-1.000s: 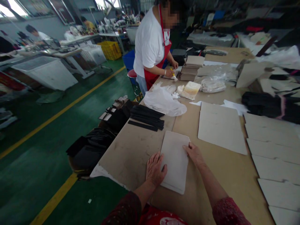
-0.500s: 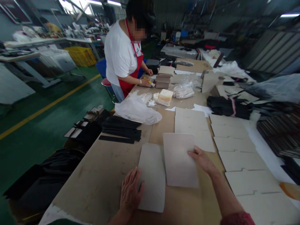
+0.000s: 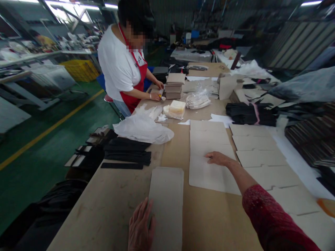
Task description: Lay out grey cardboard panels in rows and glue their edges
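Observation:
My left hand [image 3: 142, 225] lies with fingers extended along the left edge of a grey cardboard stack [image 3: 167, 205], thumb resting on top. My right hand [image 3: 218, 158] is reached forward over a pale cardboard sheet [image 3: 209, 177], the front one in an overlapping column of sheets. Its fingers are drawn together at the sheet's surface near the far edge; the fingertips are partly hidden. The sheet lies flat on the brown-covered table [image 3: 209, 223].
More overlapping sheets [image 3: 264, 157] run down the right. Black strips [image 3: 127, 151] and a white plastic bag [image 3: 143, 127] lie at left. Across the table, a co-worker in a red apron [image 3: 134, 83] works beside stacked boards [image 3: 174, 85]. Dark bundles [image 3: 248, 113] stand back right.
My right hand has carried the sheet forward and right and laid it on the column, turned sideways. My left hand stays on the stack. The view has shifted slightly.

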The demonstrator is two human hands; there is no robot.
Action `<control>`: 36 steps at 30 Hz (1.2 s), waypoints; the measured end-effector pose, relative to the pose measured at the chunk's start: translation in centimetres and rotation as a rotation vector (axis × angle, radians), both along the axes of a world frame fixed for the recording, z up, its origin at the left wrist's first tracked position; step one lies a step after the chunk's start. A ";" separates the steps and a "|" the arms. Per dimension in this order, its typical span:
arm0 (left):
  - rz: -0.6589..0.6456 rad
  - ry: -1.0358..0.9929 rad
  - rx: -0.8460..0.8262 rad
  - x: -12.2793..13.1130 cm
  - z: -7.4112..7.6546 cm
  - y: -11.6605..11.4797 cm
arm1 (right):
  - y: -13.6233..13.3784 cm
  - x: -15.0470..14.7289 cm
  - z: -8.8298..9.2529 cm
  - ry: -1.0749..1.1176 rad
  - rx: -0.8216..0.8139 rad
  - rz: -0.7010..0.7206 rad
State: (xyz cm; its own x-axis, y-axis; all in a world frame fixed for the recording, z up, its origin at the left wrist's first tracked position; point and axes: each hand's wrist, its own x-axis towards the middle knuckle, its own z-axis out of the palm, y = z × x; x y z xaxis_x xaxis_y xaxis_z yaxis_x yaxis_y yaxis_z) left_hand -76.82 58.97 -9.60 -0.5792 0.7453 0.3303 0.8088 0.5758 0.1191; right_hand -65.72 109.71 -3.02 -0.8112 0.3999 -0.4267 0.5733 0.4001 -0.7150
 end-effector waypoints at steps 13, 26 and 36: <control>0.045 -0.134 -0.079 0.8 0.7 -0.1 | -5.5 -1.1 -1.3 0.131 0.311 0.032; 0.099 -0.260 -0.083 1.5 1.5 0.2 | -21.4 -4.9 -5.4 0.133 0.256 -0.085; 0.114 -0.295 -0.091 1.6 1.7 0.2 | -21.9 -5.3 -4.7 0.210 0.199 -0.211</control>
